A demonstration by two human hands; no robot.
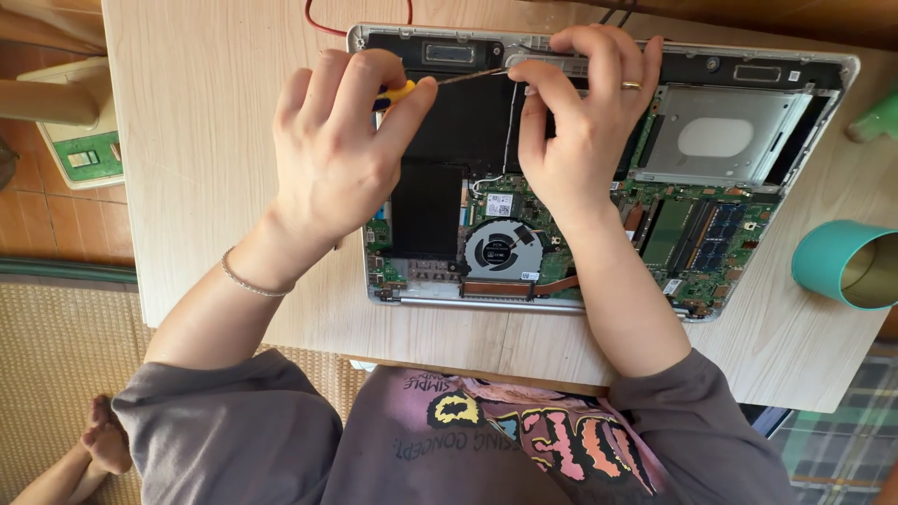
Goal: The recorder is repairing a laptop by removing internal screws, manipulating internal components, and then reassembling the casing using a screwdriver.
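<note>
We see the left hand gripping a yellow-handled screwdriver whose shaft lies nearly level, pointing rightward to the far edge of the opened laptop, where the right hand rests closest, its fingertips pinched narrowly at the tip.

table – pale matt wood grain | laptop rim – silvery metal | cup – smooth teal | screwdriver handle – glossy yellow plastic
</note>
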